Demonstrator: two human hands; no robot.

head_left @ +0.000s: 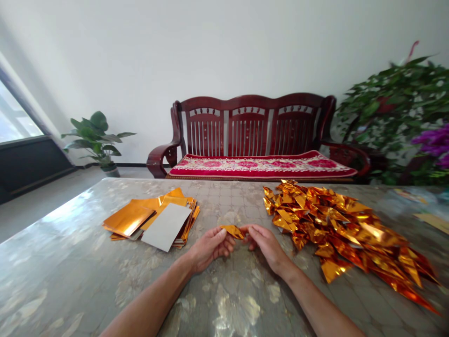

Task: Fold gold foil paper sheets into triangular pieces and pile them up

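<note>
A small folded piece of gold foil paper (pixel 233 230) is held just above the table between my two hands. My left hand (pixel 211 246) pinches its left end, thumb on top. The fingers of my right hand (pixel 262 240) are closed at its right end. To the left lies a loose stack of flat gold foil sheets (pixel 131 217), one turned with its pale grey back (pixel 166 228) up. On the right is a large heap of folded gold foil pieces (pixel 336 224), pointed and shiny.
The table (pixel 87 281) has a glossy flower-patterned cover. At its far right edge lie a clear plastic bag (pixel 403 201) and a tan flat piece (pixel 433 222). Beyond stand a dark red wooden bench (pixel 247 133) and potted plants (pixel 100 135) on both sides.
</note>
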